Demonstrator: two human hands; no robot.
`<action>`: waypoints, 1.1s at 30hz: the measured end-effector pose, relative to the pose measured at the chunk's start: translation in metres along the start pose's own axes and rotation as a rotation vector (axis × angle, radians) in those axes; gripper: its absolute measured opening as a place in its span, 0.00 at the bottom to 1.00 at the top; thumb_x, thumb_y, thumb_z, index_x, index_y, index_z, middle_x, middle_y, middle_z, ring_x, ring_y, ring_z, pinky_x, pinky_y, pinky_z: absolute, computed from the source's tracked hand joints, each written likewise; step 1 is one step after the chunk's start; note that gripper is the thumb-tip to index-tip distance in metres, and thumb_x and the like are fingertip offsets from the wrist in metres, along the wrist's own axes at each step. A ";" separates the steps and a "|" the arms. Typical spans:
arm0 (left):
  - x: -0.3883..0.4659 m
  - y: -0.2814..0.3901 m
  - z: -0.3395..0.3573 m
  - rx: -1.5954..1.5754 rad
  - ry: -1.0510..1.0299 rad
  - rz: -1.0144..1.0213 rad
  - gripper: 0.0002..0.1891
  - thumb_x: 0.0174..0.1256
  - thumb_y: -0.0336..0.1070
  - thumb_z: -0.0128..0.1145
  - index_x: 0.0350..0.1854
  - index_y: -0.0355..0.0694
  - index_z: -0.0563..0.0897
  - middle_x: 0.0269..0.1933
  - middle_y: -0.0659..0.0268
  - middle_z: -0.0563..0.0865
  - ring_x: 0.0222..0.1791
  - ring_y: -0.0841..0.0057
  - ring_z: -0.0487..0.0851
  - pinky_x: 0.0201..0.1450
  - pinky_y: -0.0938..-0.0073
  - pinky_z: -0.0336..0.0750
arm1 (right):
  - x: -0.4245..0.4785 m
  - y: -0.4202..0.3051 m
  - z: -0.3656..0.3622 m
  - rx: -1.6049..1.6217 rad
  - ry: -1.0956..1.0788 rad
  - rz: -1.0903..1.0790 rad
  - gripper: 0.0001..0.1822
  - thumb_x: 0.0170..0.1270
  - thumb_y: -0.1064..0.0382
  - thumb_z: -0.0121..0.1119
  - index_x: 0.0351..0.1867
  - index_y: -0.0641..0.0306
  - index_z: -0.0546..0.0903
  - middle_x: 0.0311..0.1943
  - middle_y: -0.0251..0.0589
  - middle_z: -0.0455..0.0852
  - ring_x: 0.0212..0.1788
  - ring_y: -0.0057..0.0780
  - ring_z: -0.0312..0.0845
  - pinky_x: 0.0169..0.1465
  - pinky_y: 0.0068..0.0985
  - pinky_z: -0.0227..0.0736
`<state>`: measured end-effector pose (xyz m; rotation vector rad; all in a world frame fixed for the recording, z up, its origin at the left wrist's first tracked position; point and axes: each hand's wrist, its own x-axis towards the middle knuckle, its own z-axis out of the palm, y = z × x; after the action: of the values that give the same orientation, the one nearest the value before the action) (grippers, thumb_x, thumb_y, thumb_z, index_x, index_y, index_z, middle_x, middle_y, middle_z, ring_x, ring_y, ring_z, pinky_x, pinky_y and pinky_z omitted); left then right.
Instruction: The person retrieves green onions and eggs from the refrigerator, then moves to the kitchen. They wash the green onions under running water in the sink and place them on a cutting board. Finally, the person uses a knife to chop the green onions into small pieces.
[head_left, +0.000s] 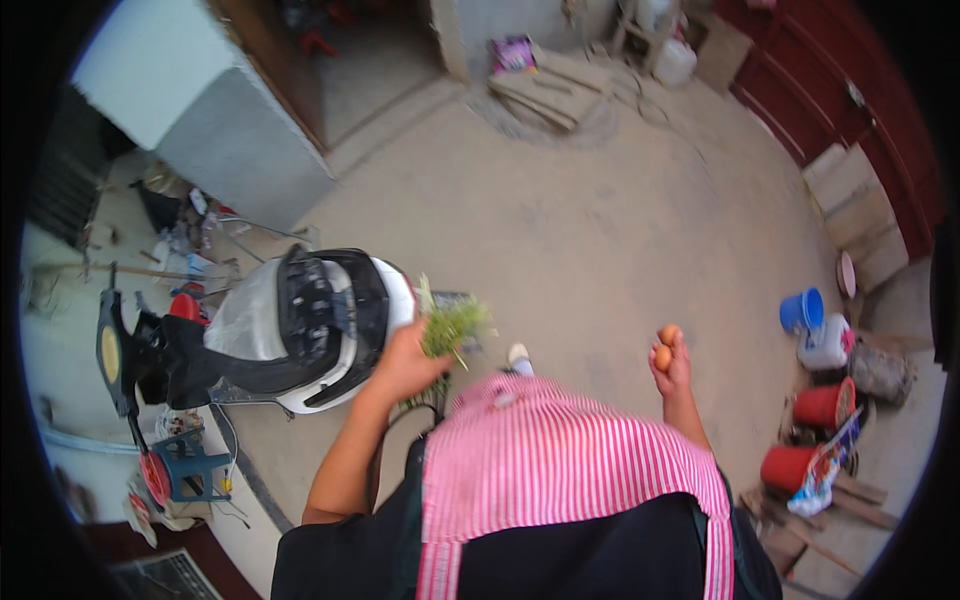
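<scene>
My left hand (409, 364) is closed around a bunch of leafy greens (454, 326), whose feathery tops stick out to the right. Behind that hand stands a white and black scooter (330, 330), its rear end close to my fingers. Two brown eggs (665, 346) rest in my right hand (675, 367), held out over the concrete floor. A pink and white striped apron (562, 450) covers my front, and the tip of one shoe (517, 351) shows below it.
An open doorway (367, 75) lies ahead on the left. Wooden boards (555, 90) lie by the far wall. Along the right stand a blue bucket (801, 310), a white jug (823, 343) and red buckets (821, 403). A blue-green stool (191, 465) stands at left.
</scene>
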<state>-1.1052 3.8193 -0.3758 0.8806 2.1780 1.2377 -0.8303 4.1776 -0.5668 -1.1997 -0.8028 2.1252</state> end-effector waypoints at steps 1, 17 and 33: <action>0.027 0.007 -0.002 0.025 0.017 0.005 0.12 0.52 0.30 0.60 0.40 0.35 0.80 0.31 0.62 0.83 0.30 0.79 0.78 0.36 0.76 0.73 | 0.009 0.001 -0.006 -0.015 0.047 0.047 0.19 0.62 0.46 0.53 0.48 0.52 0.70 0.41 0.32 0.77 0.35 0.24 0.73 0.32 0.19 0.74; 0.315 -0.009 -0.047 0.125 0.101 -0.321 0.09 0.49 0.27 0.60 0.33 0.33 0.78 0.28 0.62 0.82 0.30 0.76 0.78 0.37 0.76 0.72 | 0.251 -0.079 0.025 -0.184 0.334 0.274 0.19 0.62 0.46 0.53 0.46 0.54 0.71 0.37 0.33 0.74 0.33 0.26 0.71 0.30 0.22 0.73; 0.578 0.008 -0.197 0.082 0.361 -0.362 0.12 0.48 0.30 0.61 0.37 0.34 0.77 0.31 0.56 0.80 0.33 0.64 0.80 0.39 0.70 0.73 | 0.600 -0.113 0.687 -0.334 -0.757 0.245 0.16 0.63 0.51 0.53 0.46 0.56 0.72 0.36 0.35 0.77 0.31 0.25 0.75 0.27 0.23 0.75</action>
<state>-1.6269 4.1329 -0.3279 0.2795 2.5404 1.1992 -1.6785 4.5295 -0.5220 -0.6281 -1.4356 2.7698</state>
